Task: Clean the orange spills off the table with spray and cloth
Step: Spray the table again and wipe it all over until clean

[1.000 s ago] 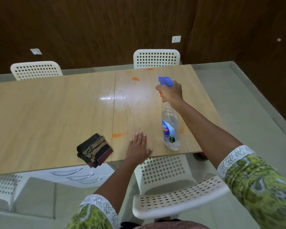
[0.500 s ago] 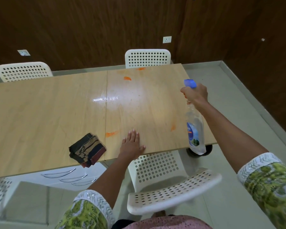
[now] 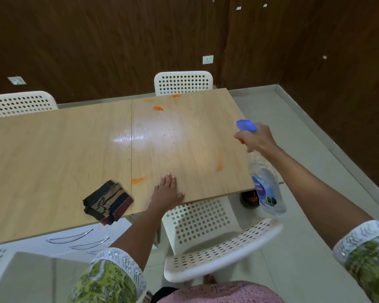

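Swung out past the table's right edge, the right hand [image 3: 257, 137] grips the clear plastic spray bottle [image 3: 268, 189] by its blue trigger head; left hand [image 3: 166, 193] lies flat on glossy wood-grain table [image 3: 53, 149], beside the folded striped cloth [image 3: 107, 201] and orange smears [image 3: 139, 180]

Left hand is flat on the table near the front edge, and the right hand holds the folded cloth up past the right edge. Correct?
Not quite. In the head view the right hand holds the spray bottle, not the cloth, which lies on the table. The left hand is flat there.
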